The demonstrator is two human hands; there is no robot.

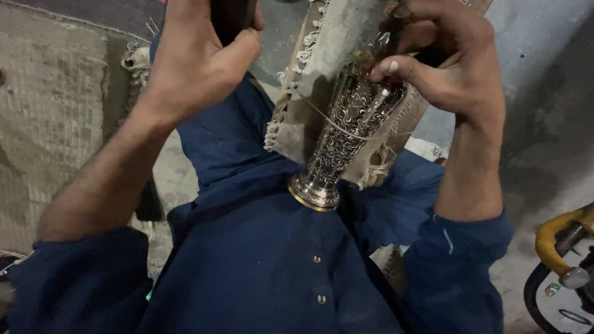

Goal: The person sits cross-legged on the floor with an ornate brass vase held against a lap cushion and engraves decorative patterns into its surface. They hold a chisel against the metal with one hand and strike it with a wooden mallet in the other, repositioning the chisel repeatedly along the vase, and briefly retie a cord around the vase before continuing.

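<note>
This looks like a small craft workshop where work is done seated on the ground: a worn, dusty concrete floor (pixel 538 124) runs along the right, frayed woven mats (pixel 49 111) with tasselled edges cover the left, an ornate pierced silver-coloured metal vase (pixel 346 124) rests against the person's chest, and a yellow-handled tool (pixel 560 238) lies at the near right

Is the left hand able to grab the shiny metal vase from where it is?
Probably yes. The left hand is shut on a dark thing, so it is busy, but open space lies between it and the vase, which the right hand holds at the top.
</note>
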